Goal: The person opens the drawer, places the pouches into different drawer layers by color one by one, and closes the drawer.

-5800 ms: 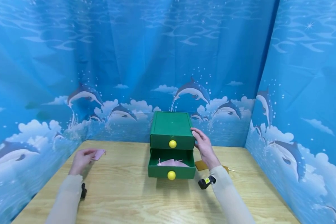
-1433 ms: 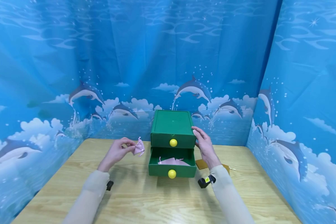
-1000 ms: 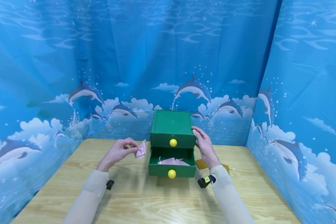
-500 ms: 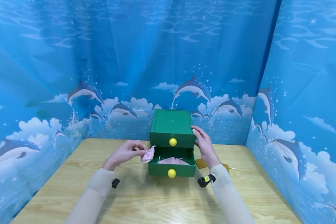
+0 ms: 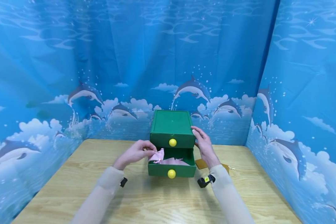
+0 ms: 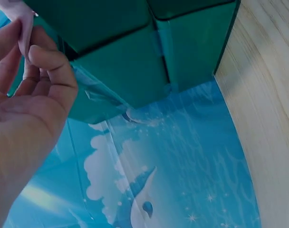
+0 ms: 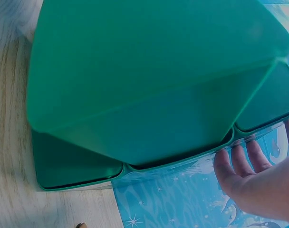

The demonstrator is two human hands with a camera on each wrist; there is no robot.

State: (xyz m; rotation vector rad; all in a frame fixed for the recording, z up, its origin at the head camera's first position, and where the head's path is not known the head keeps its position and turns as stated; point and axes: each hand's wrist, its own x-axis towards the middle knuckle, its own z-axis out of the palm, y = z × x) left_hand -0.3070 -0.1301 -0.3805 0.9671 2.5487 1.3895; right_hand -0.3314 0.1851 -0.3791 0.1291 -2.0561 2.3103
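Observation:
The left hand (image 5: pixel 137 152) pinches a small pink drawstring pouch (image 5: pixel 157 156) between thumb and fingers, over the left side of a pulled-out drawer (image 5: pixel 162 170). Another pink pouch (image 5: pixel 173 161) lies inside that drawer. In the left wrist view, the pinched pouch (image 6: pixel 24 28) hangs at the upper left corner. The drawer belongs to a green drawer unit (image 5: pixel 172 123) with yellow knobs. The right hand (image 5: pixel 205 146) rests against the unit's right side near its top front corner. Its fingertips touch the side edge in the right wrist view, and its fingers look relaxed.
A brown pouch (image 5: pixel 201 164) with a light cord lies on the wooden table (image 5: pixel 128 199), partly behind the right wrist. Blue dolphin-print curtains (image 5: pixel 123 62) stand behind and beside the table. The upper drawer (image 5: pixel 161 140) is closed above the pulled-out one.
The left hand has carried the pink pouch from the table's left side rightward, and in the last second from beside the unit to over the drawer. The right hand has stayed in place.

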